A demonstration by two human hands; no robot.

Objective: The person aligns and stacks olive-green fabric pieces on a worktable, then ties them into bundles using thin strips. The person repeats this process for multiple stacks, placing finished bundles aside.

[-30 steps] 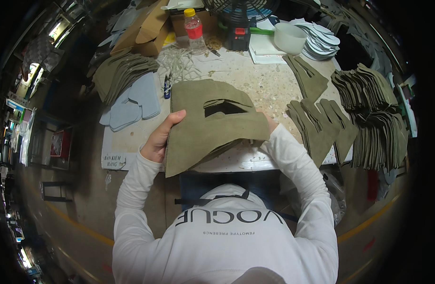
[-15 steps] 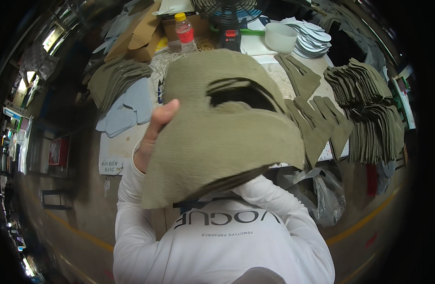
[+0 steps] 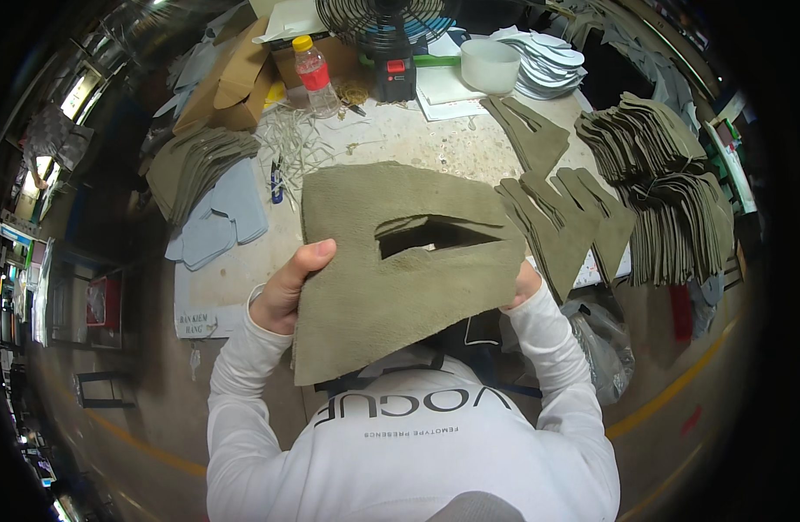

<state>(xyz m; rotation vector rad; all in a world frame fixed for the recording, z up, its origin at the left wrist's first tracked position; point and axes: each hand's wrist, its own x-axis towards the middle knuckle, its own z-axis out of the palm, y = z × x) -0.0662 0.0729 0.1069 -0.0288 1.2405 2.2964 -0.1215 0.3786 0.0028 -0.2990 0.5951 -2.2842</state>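
Observation:
Olive-green cut fabric pieces, layered together with a long slit through them, are held up in front of my body above the table's near edge. My left hand grips their left edge, thumb on top and fingers hidden underneath. At the right edge, my right hand is closed on the same pieces, its fingers mostly behind the fabric. Through the slit a dark gap and the edges of lower layers show. Just beyond the right hand lie similar slit olive pieces on the table.
Tall olive fabric piles stand at the right. Left are another olive stack and grey-blue pieces. Behind sit a bottle, fan, cardboard box, white tub and thread scraps. A plastic bag hangs at the right.
The fabric pieces have come down and flattened out, their slit narrowing. My right hand, hidden behind them before, now shows at the right edge. My left hand keeps its grip, slightly lower.

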